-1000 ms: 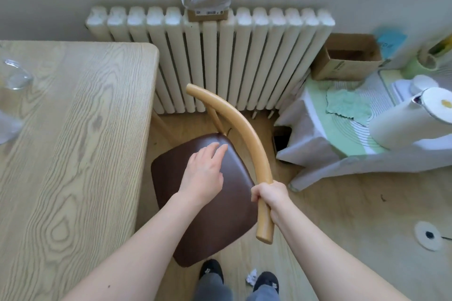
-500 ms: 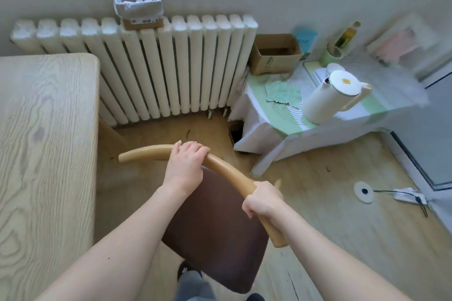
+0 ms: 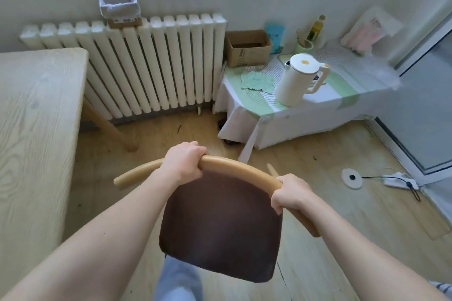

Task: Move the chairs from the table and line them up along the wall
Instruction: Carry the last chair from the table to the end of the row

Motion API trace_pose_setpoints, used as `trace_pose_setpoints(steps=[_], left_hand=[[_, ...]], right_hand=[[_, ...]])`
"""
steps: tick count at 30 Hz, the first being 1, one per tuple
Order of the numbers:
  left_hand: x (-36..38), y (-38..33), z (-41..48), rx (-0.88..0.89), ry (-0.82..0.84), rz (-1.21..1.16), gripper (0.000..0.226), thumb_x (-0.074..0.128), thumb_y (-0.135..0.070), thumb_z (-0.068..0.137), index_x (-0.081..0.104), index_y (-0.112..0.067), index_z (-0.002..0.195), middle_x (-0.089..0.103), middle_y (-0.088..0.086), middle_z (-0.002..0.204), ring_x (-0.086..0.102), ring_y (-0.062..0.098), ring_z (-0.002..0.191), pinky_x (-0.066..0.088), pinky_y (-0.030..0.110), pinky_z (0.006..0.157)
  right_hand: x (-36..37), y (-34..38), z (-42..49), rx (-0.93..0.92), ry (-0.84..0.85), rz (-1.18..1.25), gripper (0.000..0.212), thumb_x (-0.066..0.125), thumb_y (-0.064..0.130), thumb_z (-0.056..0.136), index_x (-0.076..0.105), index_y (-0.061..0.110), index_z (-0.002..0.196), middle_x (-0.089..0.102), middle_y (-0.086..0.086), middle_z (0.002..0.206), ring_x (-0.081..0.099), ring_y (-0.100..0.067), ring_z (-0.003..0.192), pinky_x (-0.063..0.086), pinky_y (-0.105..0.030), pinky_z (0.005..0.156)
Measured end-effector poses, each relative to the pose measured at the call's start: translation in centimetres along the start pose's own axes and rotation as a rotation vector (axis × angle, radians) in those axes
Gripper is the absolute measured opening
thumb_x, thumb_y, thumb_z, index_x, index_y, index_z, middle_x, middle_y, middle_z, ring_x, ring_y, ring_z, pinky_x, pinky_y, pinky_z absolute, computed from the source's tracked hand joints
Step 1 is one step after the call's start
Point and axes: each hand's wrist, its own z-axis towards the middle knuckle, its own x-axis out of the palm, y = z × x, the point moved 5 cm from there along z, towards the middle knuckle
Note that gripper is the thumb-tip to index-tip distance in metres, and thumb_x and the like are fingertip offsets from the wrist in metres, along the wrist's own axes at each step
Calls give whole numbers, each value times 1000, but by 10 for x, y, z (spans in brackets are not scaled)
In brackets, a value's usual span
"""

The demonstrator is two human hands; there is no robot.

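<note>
A chair (image 3: 220, 225) with a dark brown seat and a curved light-wood backrest rail is right in front of me, off to the right of the wooden table (image 3: 31, 129). My left hand (image 3: 183, 161) is closed around the middle of the rail. Further along, toward the rail's right end, my right hand (image 3: 291, 193) is closed around it too. The chair's legs are mostly hidden under the seat; one leg tip shows beside the rail. The wall (image 3: 244, 5) with the window sill runs along the far side.
A white radiator (image 3: 146, 66) stands against the wall. To its right is a low covered stand (image 3: 293, 115) with a white kettle (image 3: 298, 78) and a cardboard box (image 3: 247, 47). A power strip (image 3: 398, 179) and cable lie on the floor near a glass door (image 3: 425, 105).
My left hand left the seat and took hold of the backrest rail. The chair has been pulled back from the table and turned, and my view has swung right.
</note>
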Motion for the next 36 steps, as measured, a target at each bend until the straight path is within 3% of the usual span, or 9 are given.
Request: trace_pose_setpoints(steps=[3,7,15,20,25,36], left_hand=[[8,-51,-39,-14,-2,15,19,73,-25,70,67,-30,87,57,-7,83,55,12,74,50,27,64],[19,-104,-86,-41,-41,46,19,68,-24,71,69,-27,90,55,-7,83,53,13,74,45,26,62],[42,-149,-169,-59,-101,-1,23,64,-26,71,69,-27,93,57,-7,87,59,17,77,44,27,65],[52,-158,-231,-22,-121,-34,21,65,-24,71,69,-24,92,55,-6,86,55,17,70,42,27,63],[62,-158,-305,27,-131,-61,18,66,-22,69,68,-25,87,55,-7,85,58,17,70,51,32,65],[86,-191,-449,8,-116,-115,16,65,-20,70,67,-25,85,57,-6,87,54,15,71,38,25,62]], right_hand=[[-2,-46,-33,9,-62,3,31,74,13,53,57,27,74,60,2,83,59,-24,86,44,-24,58],[-2,-96,-73,40,-177,9,36,68,8,55,62,27,85,63,0,88,60,-25,86,55,-36,76],[20,-139,-145,37,-512,-101,30,56,13,78,65,32,100,63,3,79,56,-21,74,41,-28,68],[62,-154,-205,38,-599,-122,28,56,11,77,66,29,96,61,2,74,54,-22,70,39,-28,66],[116,-167,-274,83,-639,-118,26,57,10,76,65,28,93,58,3,71,53,-22,70,38,-29,65],[199,-212,-392,87,-657,-192,22,55,10,72,63,26,84,52,6,64,52,-22,66,36,-27,61]])
